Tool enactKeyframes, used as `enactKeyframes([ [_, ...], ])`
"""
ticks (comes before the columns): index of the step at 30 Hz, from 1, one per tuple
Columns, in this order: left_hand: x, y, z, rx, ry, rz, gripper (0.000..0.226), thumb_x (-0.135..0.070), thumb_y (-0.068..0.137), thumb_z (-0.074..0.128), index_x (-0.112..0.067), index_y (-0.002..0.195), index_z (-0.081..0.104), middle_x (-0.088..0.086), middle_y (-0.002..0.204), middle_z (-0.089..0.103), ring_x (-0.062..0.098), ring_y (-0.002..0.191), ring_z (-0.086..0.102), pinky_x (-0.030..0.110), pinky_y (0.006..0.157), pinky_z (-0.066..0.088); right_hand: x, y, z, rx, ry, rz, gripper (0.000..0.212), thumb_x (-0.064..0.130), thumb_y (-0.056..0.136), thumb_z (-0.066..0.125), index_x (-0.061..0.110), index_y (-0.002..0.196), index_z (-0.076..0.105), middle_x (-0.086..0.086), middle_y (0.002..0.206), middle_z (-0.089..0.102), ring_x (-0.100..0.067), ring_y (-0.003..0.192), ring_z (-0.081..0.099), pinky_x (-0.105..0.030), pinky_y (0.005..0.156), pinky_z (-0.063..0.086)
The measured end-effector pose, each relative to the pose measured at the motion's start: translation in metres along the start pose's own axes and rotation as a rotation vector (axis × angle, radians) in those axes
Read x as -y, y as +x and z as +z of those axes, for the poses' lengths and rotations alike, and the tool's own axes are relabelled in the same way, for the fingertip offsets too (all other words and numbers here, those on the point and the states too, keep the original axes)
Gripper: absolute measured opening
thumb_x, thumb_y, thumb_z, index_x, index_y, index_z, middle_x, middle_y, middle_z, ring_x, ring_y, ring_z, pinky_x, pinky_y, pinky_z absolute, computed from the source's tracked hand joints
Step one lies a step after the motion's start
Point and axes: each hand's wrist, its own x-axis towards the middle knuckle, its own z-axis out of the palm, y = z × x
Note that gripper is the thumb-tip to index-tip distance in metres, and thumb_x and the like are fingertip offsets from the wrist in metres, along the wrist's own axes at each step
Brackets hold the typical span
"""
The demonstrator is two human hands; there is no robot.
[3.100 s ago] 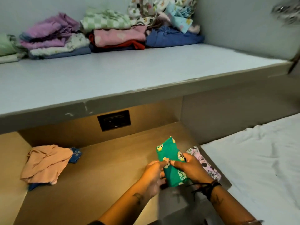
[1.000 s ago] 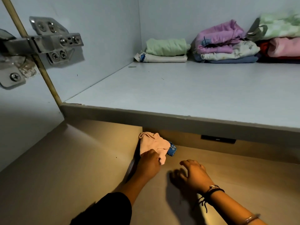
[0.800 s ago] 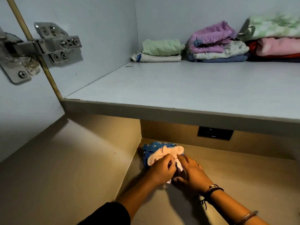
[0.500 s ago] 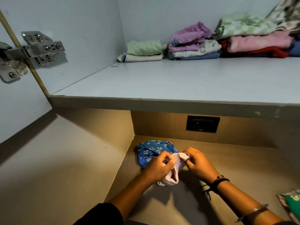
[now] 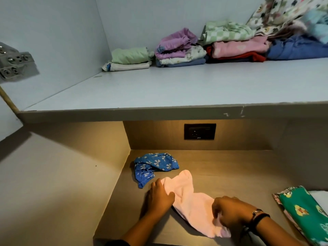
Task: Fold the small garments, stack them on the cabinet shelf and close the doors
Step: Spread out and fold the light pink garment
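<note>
A person's left hand [image 5: 159, 197] pressed flat, fingers apart, on the upper end of a pink garment [image 5: 190, 197] spread on the wooden worktop [image 5: 239, 171]. At its 11 o'clock lay a crumpled blue floral garment [image 5: 153, 166]. The right hand [image 5: 229, 211] had its grip pinched together on the pink garment's lower edge. At 3 o'clock sat a folded green garment [image 5: 305, 215]. The limp cloth could bunch if the fold were pulled unevenly; the cabinet shelf [image 5: 177, 89] above awaited it.

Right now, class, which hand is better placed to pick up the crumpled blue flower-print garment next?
Left. The left hand rests at the pink cloth's end beside the blue flower-print garment; the right hand pinches the far end.
</note>
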Motion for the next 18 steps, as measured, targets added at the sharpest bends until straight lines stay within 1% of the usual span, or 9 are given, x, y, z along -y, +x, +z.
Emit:
enactKeyframes([
  [3, 0.001, 0.004, -0.001, 0.005, -0.061, -0.06, 0.057, -0.052, 0.087, 0.054, -0.024, 0.137, 0.047, 0.002, 0.135, 0.05, 0.022, 0.117, 0.054, 0.038, 0.097, 0.05, 0.015, 0.005, -0.004, -0.132, 0.029, 0.038, 0.024, 0.041, 0.076, 0.057, 0.031, 0.095, 0.066, 0.007, 0.099, 0.067, -0.014, 0.089, 0.06, -0.025, 0.076, 0.052],
  [5, 0.004, 0.01, -0.003, -0.046, 0.002, -0.105, 0.061, -0.059, 0.087, 0.049, -0.025, 0.138, 0.046, 0.003, 0.14, 0.046, 0.024, 0.123, 0.05, 0.041, 0.1, 0.047, 0.023, 0.01, -0.003, -0.248, -0.009, 0.054, 0.026, 0.042, 0.075, 0.053, 0.027, 0.092, 0.066, 0.003, 0.095, 0.069, -0.016, 0.085, 0.062, -0.029, 0.074, 0.053],
  [6, 0.006, 0.013, -0.004, -0.05, 0.032, -0.125, 0.063, -0.061, 0.086, 0.049, -0.025, 0.139, 0.045, 0.003, 0.141, 0.046, 0.025, 0.125, 0.049, 0.042, 0.102, 0.045, 0.027, 0.014, -0.001, -0.295, -0.019, 0.063, 0.026, 0.041, 0.077, 0.051, 0.026, 0.093, 0.065, 0.002, 0.096, 0.069, -0.017, 0.085, 0.063, -0.03, 0.073, 0.053],
  [7, 0.008, 0.016, -0.006, -0.024, 0.051, -0.134, 0.063, -0.062, 0.085, 0.051, -0.026, 0.135, 0.049, 0.003, 0.137, 0.05, 0.025, 0.122, 0.052, 0.042, 0.101, 0.046, 0.03, 0.02, 0.0, -0.338, -0.022, 0.068, 0.027, 0.04, 0.079, 0.051, 0.026, 0.099, 0.064, 0.002, 0.1, 0.068, -0.018, 0.087, 0.063, -0.029, 0.072, 0.051],
  [8, 0.01, 0.019, -0.007, 0.026, 0.048, -0.126, 0.056, -0.062, 0.082, 0.054, -0.026, 0.126, 0.056, 0.002, 0.126, 0.058, 0.023, 0.113, 0.057, 0.041, 0.097, 0.049, 0.033, 0.026, 0.001, -0.376, -0.014, 0.073, 0.032, 0.04, 0.081, 0.052, 0.027, 0.108, 0.061, 0.002, 0.108, 0.067, -0.018, 0.093, 0.062, -0.029, 0.073, 0.05],
  [10, 0.01, 0.021, -0.011, 0.137, -0.002, -0.111, 0.037, -0.053, 0.08, 0.064, -0.024, 0.103, 0.066, -0.001, 0.101, 0.068, 0.018, 0.092, 0.064, 0.039, 0.089, 0.055, 0.036, 0.041, 0.002, -0.389, 0.075, 0.084, 0.047, 0.042, 0.083, 0.056, 0.026, 0.126, 0.051, 0.0, 0.125, 0.058, -0.018, 0.108, 0.057, -0.03, 0.085, 0.05],
  [13, 0.01, 0.023, -0.015, 0.177, -0.139, -0.12, 0.018, -0.039, 0.08, 0.071, -0.023, 0.081, 0.065, -0.002, 0.09, 0.07, 0.019, 0.088, 0.065, 0.034, 0.085, 0.055, 0.038, 0.069, -0.003, -0.307, 0.283, 0.134, 0.065, 0.042, 0.084, 0.062, 0.019, 0.14, 0.037, -0.005, 0.142, 0.044, -0.024, 0.127, 0.044, -0.036, 0.104, 0.042],
  [16, 0.014, 0.022, -0.018, 0.216, -0.281, 0.021, 0.02, -0.036, 0.075, 0.075, -0.027, 0.071, 0.057, -0.005, 0.078, 0.064, 0.016, 0.078, 0.061, 0.033, 0.077, 0.052, 0.039, 0.093, -0.01, -0.308, 0.359, 0.151, 0.073, 0.039, 0.086, 0.063, 0.018, 0.147, 0.028, -0.007, 0.152, 0.034, -0.028, 0.137, 0.035, -0.042, 0.112, 0.034],
  [18, 0.018, 0.018, -0.025, 0.277, -0.396, 0.12, 0.021, -0.022, 0.079, 0.076, -0.023, 0.072, 0.056, -0.003, 0.073, 0.058, 0.012, 0.071, 0.055, 0.027, 0.071, 0.05, 0.046, 0.105, -0.015, -0.284, 0.317, 0.105, 0.075, 0.035, 0.086, 0.062, 0.024, 0.149, 0.023, -0.004, 0.154, 0.031, -0.028, 0.139, 0.029, -0.044, 0.113, 0.031],
])
